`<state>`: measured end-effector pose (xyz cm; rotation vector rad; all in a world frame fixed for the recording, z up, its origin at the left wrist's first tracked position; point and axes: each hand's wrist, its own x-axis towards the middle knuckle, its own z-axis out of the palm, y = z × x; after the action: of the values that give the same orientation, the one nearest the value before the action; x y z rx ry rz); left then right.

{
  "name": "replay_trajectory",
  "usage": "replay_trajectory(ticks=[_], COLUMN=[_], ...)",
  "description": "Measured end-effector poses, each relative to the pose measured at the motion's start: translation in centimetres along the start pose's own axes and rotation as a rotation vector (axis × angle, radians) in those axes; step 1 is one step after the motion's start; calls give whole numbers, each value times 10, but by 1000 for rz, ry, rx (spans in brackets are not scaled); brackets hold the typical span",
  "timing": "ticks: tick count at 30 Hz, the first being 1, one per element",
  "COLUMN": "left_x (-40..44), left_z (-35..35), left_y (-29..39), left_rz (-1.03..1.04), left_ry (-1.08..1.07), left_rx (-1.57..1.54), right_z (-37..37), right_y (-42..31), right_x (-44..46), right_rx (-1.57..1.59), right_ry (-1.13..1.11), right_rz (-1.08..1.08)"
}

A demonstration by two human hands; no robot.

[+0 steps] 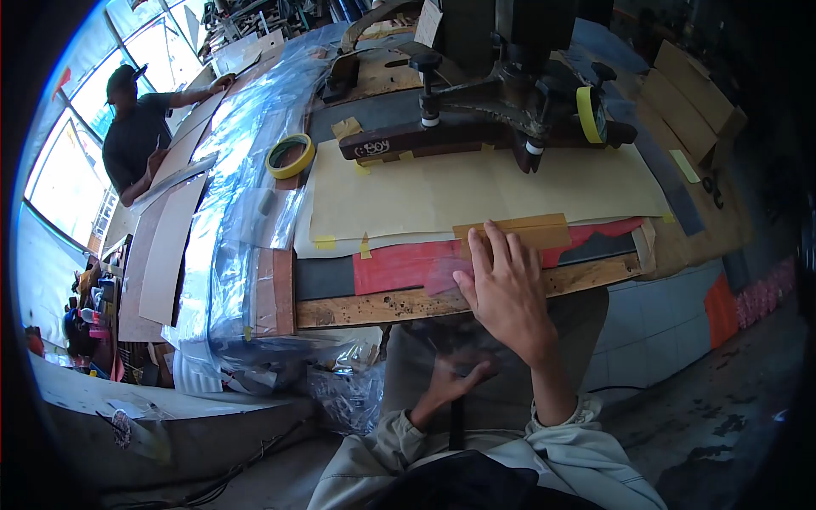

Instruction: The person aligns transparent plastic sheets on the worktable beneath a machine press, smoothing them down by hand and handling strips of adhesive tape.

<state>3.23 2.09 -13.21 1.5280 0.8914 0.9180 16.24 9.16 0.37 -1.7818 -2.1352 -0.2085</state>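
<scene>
My right hand (507,293) lies with its fingers spread and stretched on a brown-orange strip (544,231) at the near edge of a large cream sheet (408,191). Beneath the strip, a red sheet (395,265) shows along the table's front. Below the table edge, over my lap, my left hand (452,380) has its thumb apart from the other fingers, which are blurred; nothing can be made out in it. Small yellow tape pieces (365,246) sit on the cream sheet's edge. A dark machine bar (391,146) spans the sheet's far side.
A yellow tape roll (290,156) rests left of the sheet, by clear plastic (246,127). Another roll (590,115) hangs on the machine. The wooden table edge (467,299) runs before me. A person (140,127) stands at the far left. Cardboard (688,102) lies at right.
</scene>
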Motion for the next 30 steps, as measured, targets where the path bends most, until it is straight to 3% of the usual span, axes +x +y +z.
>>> replay_trajectory(ticks=[5, 8, 18, 30], left_x=[-14, -16, -12, 2], left_z=[-9, -15, -14, -16], left_y=[12, 50, 51, 67], left_rz=[114, 64, -195, -177], left_ry=[0, 9, 100, 73], left_rx=[-88, -157, -306, -425], right_z=[18, 23, 35, 36], right_y=[0, 0, 5, 11], right_x=[8, 12, 30, 45], right_rx=[55, 98, 89, 94], right_ry=[70, 23, 44, -8], right_rz=[-20, -5, -16, 1])
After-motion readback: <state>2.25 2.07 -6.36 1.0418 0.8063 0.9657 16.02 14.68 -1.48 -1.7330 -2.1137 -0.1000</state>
